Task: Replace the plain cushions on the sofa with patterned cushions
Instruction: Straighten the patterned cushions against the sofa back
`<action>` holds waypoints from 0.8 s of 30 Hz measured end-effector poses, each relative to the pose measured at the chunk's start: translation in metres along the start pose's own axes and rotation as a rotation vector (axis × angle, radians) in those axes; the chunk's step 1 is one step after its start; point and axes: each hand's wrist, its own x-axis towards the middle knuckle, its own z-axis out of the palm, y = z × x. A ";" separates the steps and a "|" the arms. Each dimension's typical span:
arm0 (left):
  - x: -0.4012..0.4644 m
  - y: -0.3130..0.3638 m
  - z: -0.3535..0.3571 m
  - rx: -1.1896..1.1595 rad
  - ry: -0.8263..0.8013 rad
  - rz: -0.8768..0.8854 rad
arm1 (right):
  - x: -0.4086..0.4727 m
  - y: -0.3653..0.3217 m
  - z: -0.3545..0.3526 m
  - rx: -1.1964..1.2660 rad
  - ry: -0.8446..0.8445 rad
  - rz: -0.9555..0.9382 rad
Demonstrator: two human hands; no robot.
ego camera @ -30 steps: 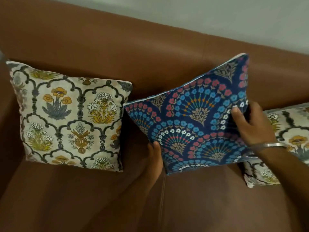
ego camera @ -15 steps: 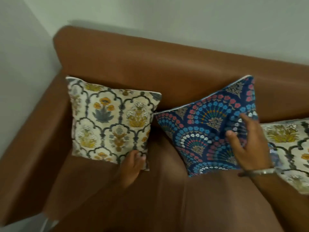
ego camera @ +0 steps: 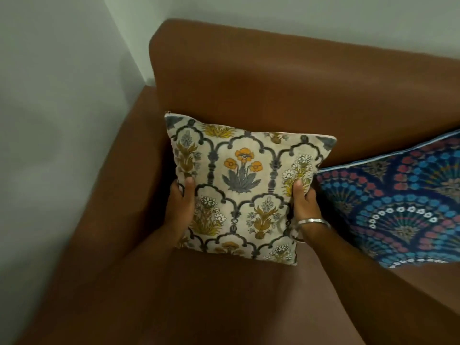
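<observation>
A: Start from the left. What do you see there?

B: At nine o'clock is only a pale wall (ego camera: 57,145), and the armrest of the brown sofa (ego camera: 119,195) next to it. The left hand (ego camera: 179,207) grips the left edge of the cream floral cushion (ego camera: 245,185). The thumb lies on the front; the other fingers go behind the fabric.

A: And the cushion itself?

B: It stands almost upright in the middle, in the sofa corner, with its top leaning to the backrest. The right hand (ego camera: 304,205), with a metal bangle (ego camera: 312,222) on the wrist, closes on the right edge in the same way.

A: What can go wrong from here?

B: I think the cushion can slide forward on the smooth seat when both hands let go, because it leans only lightly. Also its right edge is just beside the blue fan-pattern cushion (ego camera: 398,210) at three o'clock. A push to the right could knock that one over.

A: What is not clear?

B: The fingers behind the cushion are hidden, and the lower corner is covered by the left wrist. The blue cushion is cut off by the right border, so I cannot tell what is beyond it. No plain cushion is in view.
</observation>
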 end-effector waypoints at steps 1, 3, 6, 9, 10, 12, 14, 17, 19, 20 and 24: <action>0.003 -0.005 0.000 -0.034 -0.011 0.002 | 0.002 0.003 0.007 -0.028 0.034 -0.022; -0.001 -0.011 0.005 -0.056 -0.008 0.005 | 0.000 0.003 0.009 -0.075 0.074 -0.056; -0.010 -0.008 0.009 -0.197 0.021 -0.035 | -0.014 -0.021 0.000 -0.098 0.039 -0.153; -0.031 -0.008 0.024 -0.443 -0.034 -0.137 | -0.048 -0.065 -0.021 -0.151 -0.023 -0.440; -0.039 -0.009 0.032 -0.524 -0.104 -0.172 | -0.057 -0.081 -0.028 -0.195 -0.026 -0.546; -0.053 -0.011 0.053 -0.714 -0.227 -0.248 | -0.059 -0.103 -0.034 -0.362 -0.002 -0.727; -0.054 -0.007 0.070 -0.867 -0.219 -0.368 | -0.047 -0.114 -0.030 -0.544 0.024 -0.820; -0.043 -0.007 0.084 -0.781 0.002 -0.284 | -0.027 -0.111 -0.018 -0.630 0.044 -0.827; -0.043 -0.009 0.085 -0.715 -0.016 -0.161 | -0.021 -0.100 -0.015 -0.623 0.026 -0.835; -0.044 -0.014 0.081 -0.697 -0.049 -0.126 | -0.020 -0.095 -0.016 -0.635 0.026 -0.822; -0.056 -0.019 0.039 -0.042 0.089 0.029 | -0.042 -0.086 -0.028 -0.835 0.120 -0.668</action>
